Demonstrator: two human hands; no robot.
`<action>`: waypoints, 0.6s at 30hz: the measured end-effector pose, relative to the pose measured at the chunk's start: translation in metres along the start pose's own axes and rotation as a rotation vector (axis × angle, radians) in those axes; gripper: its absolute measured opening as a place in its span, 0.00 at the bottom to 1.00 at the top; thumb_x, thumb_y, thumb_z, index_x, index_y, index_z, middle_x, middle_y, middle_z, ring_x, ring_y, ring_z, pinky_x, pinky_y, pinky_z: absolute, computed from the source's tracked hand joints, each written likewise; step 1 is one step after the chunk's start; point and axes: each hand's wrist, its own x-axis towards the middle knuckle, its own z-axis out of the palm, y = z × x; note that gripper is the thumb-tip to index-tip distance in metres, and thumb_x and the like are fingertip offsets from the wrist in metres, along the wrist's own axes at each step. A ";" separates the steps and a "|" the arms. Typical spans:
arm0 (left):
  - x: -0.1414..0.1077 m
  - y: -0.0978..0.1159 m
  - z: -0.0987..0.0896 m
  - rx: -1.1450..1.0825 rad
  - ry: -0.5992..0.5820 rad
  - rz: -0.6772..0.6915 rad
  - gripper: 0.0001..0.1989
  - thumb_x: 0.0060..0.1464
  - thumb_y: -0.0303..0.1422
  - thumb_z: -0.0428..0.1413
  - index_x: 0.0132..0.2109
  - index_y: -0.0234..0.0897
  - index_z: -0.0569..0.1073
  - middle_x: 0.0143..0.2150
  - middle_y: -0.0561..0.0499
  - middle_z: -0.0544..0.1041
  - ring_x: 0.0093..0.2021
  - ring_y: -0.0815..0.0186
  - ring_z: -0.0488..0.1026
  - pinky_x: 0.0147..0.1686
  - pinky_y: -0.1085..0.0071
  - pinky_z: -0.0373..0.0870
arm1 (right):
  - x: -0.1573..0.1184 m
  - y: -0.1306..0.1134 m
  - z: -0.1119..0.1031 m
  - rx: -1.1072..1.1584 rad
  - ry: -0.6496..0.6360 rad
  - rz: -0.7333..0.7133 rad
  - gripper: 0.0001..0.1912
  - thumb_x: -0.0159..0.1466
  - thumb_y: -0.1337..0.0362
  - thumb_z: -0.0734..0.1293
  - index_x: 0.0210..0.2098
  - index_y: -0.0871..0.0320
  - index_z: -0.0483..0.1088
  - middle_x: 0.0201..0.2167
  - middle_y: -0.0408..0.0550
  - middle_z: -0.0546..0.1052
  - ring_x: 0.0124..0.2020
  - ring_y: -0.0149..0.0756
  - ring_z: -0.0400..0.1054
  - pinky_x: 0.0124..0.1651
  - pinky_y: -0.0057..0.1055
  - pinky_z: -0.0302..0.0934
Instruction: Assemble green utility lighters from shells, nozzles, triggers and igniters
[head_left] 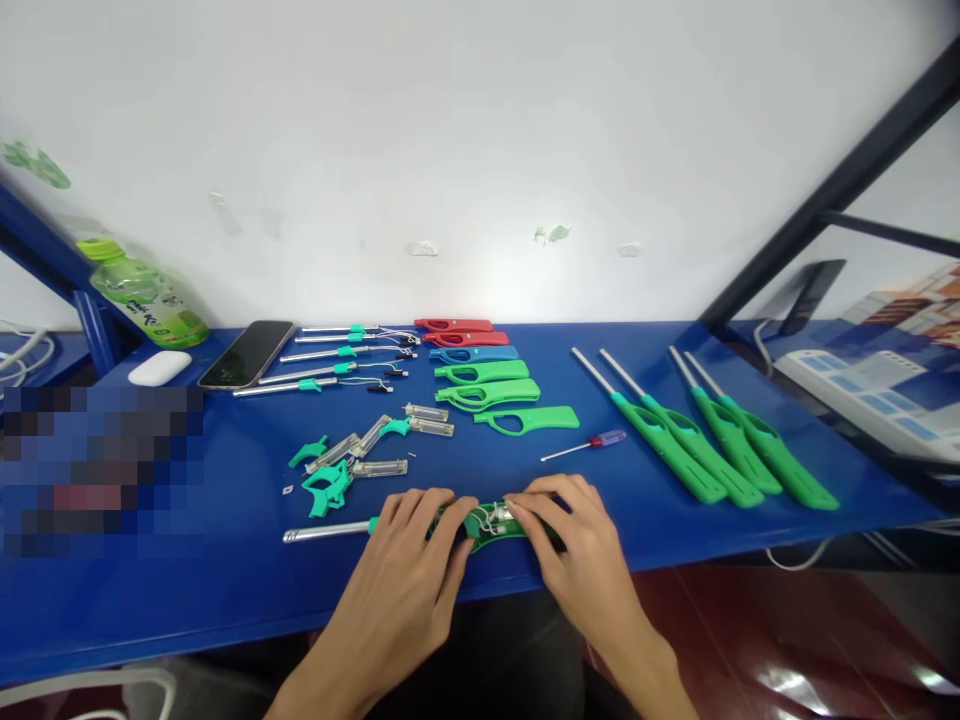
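Note:
An opened green gas lighter (493,541) lies near the front of the blue table, its inside facing up. White wires and small metal parts show in its body, and its silver tube (330,532) points left. My left hand (411,565) is closed around the tube end of the body, fingers over the top and thumb at the near side. At the other end, my right hand (581,550) grips the body with its fingertips close to the wires. What lies beneath the fingers is hidden. A small screwdriver (606,439) with a purple handle rests behind my right hand.
Clear fuel tanks (381,467) and teal triggers (328,488) lie back left. Behind are metal tubes with wires (311,386), green shells (529,419), red shells (457,325) and a blue shell (476,354). Assembled lighters (671,450) lie right; a phone (249,354) and bottle (146,300) left.

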 end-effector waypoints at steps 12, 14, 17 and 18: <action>0.003 0.002 -0.002 0.003 -0.043 0.012 0.13 0.70 0.25 0.48 0.58 0.37 0.70 0.52 0.43 0.73 0.50 0.53 0.73 0.52 0.51 0.72 | 0.000 0.004 0.003 0.098 0.019 0.024 0.09 0.75 0.66 0.66 0.42 0.51 0.78 0.40 0.46 0.79 0.42 0.40 0.72 0.48 0.41 0.65; 0.003 0.002 -0.001 0.016 -0.052 0.003 0.13 0.70 0.25 0.48 0.57 0.36 0.70 0.52 0.42 0.73 0.50 0.52 0.73 0.52 0.49 0.73 | 0.000 0.004 0.003 0.103 0.015 0.026 0.09 0.75 0.65 0.66 0.42 0.51 0.79 0.40 0.46 0.80 0.42 0.41 0.72 0.48 0.41 0.66; 0.003 0.003 0.001 0.012 -0.077 -0.008 0.15 0.69 0.24 0.48 0.59 0.38 0.70 0.54 0.42 0.73 0.51 0.52 0.72 0.53 0.49 0.73 | 0.001 0.004 0.002 0.121 0.014 0.038 0.09 0.75 0.65 0.66 0.42 0.50 0.80 0.38 0.46 0.80 0.40 0.41 0.72 0.46 0.41 0.67; 0.002 0.003 0.001 0.003 -0.088 -0.006 0.18 0.68 0.22 0.48 0.60 0.39 0.70 0.54 0.43 0.73 0.52 0.52 0.72 0.52 0.49 0.74 | 0.001 0.004 0.002 0.126 0.014 0.042 0.09 0.75 0.65 0.66 0.42 0.50 0.80 0.38 0.46 0.80 0.40 0.41 0.72 0.45 0.40 0.67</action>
